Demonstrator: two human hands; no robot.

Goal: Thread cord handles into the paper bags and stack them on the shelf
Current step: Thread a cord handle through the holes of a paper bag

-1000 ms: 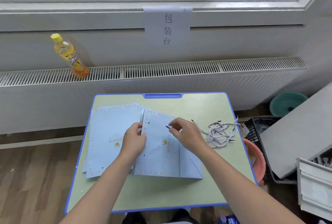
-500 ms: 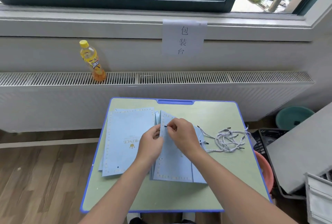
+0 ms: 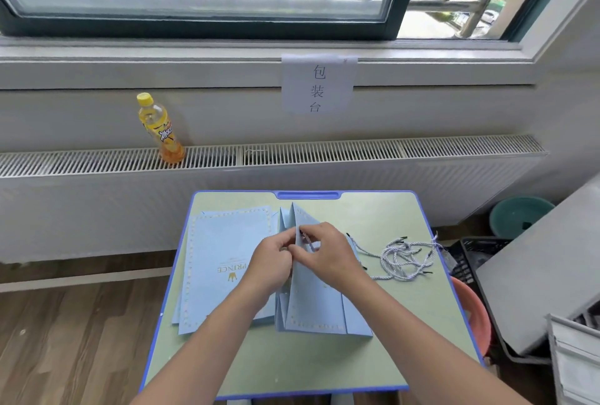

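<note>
The task looks barely begun: the right hand (image 3: 328,255) pinches a cord (image 3: 306,240) tip at the hole of the blue paper bag (image 3: 311,304) whose raised panel the left hand (image 3: 271,261) grips, with spare cords (image 3: 406,256) lying right of the fingers and flat bags (image 3: 220,258) left, unthreaded.

Both forearms are bare to the frame's edge, with no sleeves, rings or watch showing.

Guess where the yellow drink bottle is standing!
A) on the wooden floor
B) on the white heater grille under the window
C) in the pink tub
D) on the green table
B: the bottle stands upright on the slatted heater grille below the window, well behind the table where the bags lie.
</note>
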